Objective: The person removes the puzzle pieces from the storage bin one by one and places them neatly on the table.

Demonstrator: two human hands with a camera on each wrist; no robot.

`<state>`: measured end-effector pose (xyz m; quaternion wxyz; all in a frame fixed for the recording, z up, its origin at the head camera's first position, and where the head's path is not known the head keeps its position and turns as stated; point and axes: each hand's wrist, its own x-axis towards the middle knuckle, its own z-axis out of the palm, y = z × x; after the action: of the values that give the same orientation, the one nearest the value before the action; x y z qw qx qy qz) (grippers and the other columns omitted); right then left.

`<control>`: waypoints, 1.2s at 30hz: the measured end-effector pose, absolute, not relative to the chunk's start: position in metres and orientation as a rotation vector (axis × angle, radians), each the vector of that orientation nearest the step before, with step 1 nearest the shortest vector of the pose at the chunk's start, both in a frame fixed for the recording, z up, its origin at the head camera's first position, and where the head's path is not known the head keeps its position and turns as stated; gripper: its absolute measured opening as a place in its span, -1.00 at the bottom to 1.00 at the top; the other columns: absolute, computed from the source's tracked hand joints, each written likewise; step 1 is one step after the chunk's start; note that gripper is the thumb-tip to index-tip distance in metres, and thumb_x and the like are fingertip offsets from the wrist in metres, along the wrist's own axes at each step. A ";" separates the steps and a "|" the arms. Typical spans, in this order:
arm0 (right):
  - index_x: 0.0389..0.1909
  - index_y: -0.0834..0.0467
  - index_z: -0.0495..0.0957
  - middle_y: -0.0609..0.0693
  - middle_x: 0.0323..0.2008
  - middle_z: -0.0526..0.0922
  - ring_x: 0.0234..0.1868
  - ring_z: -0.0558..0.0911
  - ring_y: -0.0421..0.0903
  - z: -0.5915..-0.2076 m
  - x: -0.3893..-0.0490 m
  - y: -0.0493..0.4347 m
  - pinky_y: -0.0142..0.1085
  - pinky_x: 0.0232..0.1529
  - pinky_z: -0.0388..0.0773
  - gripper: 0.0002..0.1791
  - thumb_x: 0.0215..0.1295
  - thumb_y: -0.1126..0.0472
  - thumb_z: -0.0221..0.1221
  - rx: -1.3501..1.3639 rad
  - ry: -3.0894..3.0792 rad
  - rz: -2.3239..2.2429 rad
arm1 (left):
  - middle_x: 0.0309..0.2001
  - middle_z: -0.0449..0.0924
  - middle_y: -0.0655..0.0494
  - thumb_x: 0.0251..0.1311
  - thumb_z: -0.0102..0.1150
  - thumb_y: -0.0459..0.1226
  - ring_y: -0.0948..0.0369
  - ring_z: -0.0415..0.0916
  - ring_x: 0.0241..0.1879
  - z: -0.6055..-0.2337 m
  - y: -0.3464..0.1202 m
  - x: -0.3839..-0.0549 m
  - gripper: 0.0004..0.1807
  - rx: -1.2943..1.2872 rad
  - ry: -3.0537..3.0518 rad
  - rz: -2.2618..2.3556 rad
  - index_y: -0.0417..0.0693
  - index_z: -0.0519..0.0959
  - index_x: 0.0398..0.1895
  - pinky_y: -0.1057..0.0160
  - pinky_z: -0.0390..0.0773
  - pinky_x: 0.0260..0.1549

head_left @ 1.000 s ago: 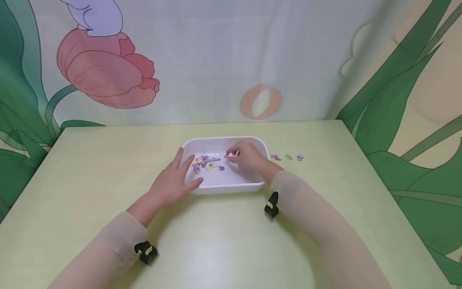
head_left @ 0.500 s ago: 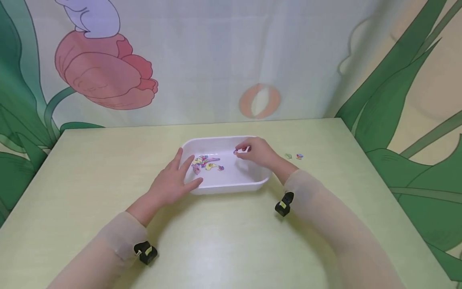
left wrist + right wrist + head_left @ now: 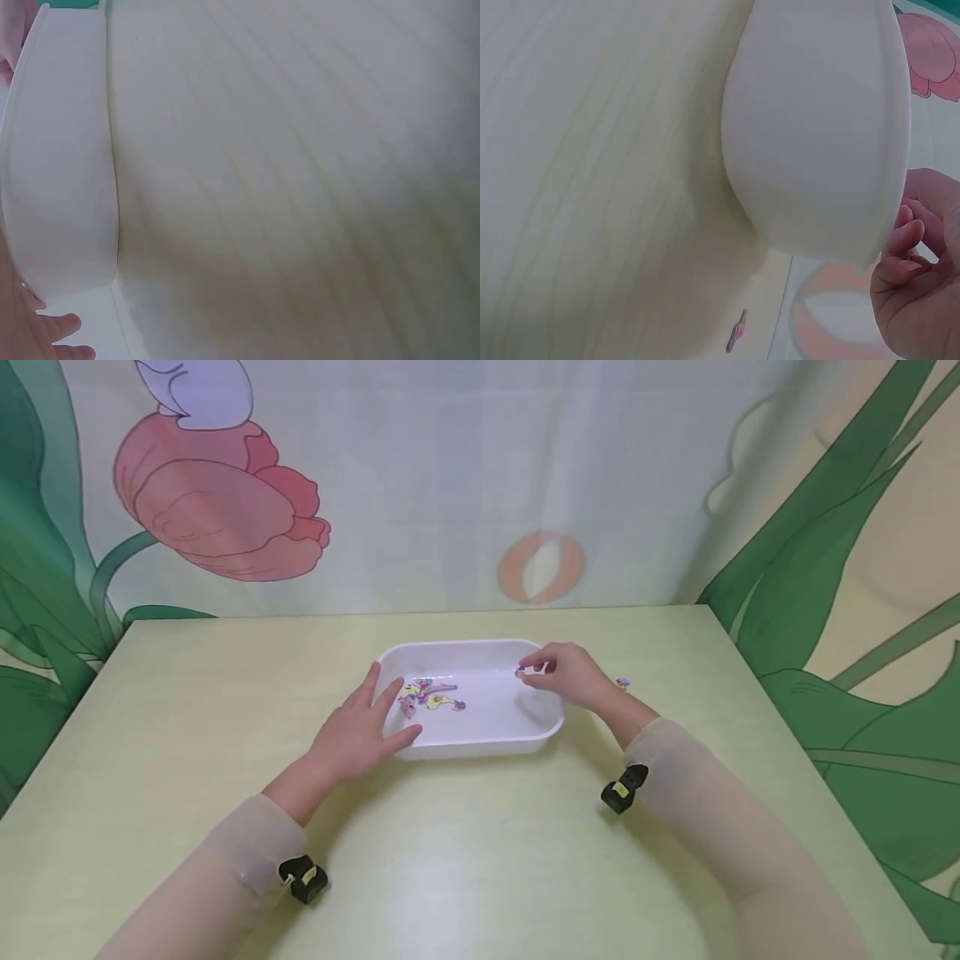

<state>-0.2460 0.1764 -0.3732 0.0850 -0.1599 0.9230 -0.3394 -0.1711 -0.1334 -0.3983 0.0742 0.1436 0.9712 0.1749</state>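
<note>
A white plastic tray stands on the table. My left hand rests at its left end with fingers spread over the rim. My right hand is over the tray's right end, where thumb and fingertips pinch a small purple-blue piece; its exact kind cannot be made out. Inside the tray, toward the left, lie several small flat cartoon-like pieces in pink, yellow and purple, among them a yellow piece and a pink one. The right wrist view shows the tray's outer wall beside the curled fingers.
Right of the tray, a small colourful piece lies on the table, partly behind my right wrist. A pink piece shows on the tabletop in the right wrist view. A printed curtain hangs behind the table.
My right hand has moved right across the tray, still pinching the small piece. Its hand and wrist now cover most of the loose pieces beside the tray. My left hand has stayed put.
</note>
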 end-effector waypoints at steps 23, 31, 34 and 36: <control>-0.06 0.19 0.63 0.07 -0.29 0.53 -0.33 0.43 -0.03 -0.376 -0.235 0.213 -0.30 -0.43 0.40 -0.69 0.16 0.21 0.27 -0.360 2.768 -1.018 | 0.46 -0.36 -0.19 0.18 -0.09 0.25 -0.23 -0.04 0.34 -0.399 -0.134 -0.172 -0.09 0.430 2.925 0.534 -0.06 0.01 0.46 -0.23 0.18 0.14; -0.04 0.19 0.63 0.06 -0.30 0.54 -0.34 0.42 -0.03 -0.378 -0.232 0.223 -0.32 -0.46 0.39 -0.66 0.17 0.18 0.27 -0.344 2.754 -1.028 | 0.46 -0.37 -0.20 0.18 -0.11 0.27 -0.23 -0.04 0.34 -0.401 -0.134 -0.170 -0.08 0.433 2.925 0.527 -0.07 0.01 0.46 -0.24 0.19 0.13; -0.03 0.19 0.62 0.07 -0.28 0.55 -0.33 0.42 -0.02 -0.377 -0.233 0.226 -0.31 -0.44 0.40 -0.66 0.17 0.18 0.27 -0.353 2.768 -1.026 | 0.46 -0.37 -0.18 0.17 -0.12 0.28 -0.22 -0.05 0.35 -0.400 -0.134 -0.172 -0.08 0.433 2.938 0.532 -0.06 0.01 0.46 -0.23 0.18 0.14; -0.03 0.20 0.62 0.07 -0.27 0.55 -0.32 0.42 -0.02 -0.377 -0.232 0.228 -0.31 -0.43 0.40 -0.66 0.17 0.18 0.27 -0.352 2.771 -1.022 | 0.46 -0.36 -0.18 0.17 -0.12 0.28 -0.22 -0.05 0.35 -0.401 -0.134 -0.171 -0.08 0.435 2.939 0.539 -0.06 0.02 0.46 -0.23 0.19 0.14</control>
<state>-0.2323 0.2284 -0.3773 0.0834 -0.1180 0.9283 -0.3425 -0.1712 -0.1345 -0.4007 0.0609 0.1437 0.9715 0.1782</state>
